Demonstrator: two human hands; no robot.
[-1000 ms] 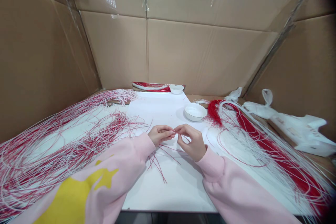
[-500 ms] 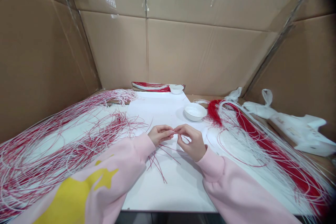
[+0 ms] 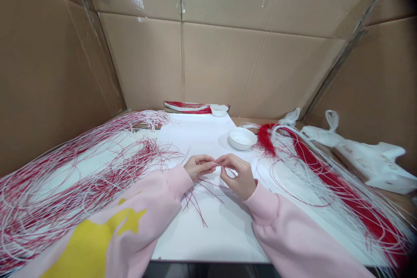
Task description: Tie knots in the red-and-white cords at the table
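My left hand [image 3: 200,167] and my right hand [image 3: 239,175] meet fingertip to fingertip over the middle of the white table. Both are closed in a pinch on thin red cord [image 3: 217,163], of which only a short bit shows between the fingertips. Several loose red strands [image 3: 197,208] trail onto the table below my left hand. One long red strand [image 3: 296,200] curves across the table to the right of my right hand. Exactly how the cord lies within the fingers is too small to make out.
Bundles of red and white cord [image 3: 97,186] spread over the left side. A red hank [image 3: 339,186] with white cords lies at right. A white bowl [image 3: 242,139] stands beyond my right hand, a smaller bowl [image 3: 219,110] farther back. Cardboard walls [image 3: 260,65] surround the table; white plastic bags [image 3: 374,160] lie right.
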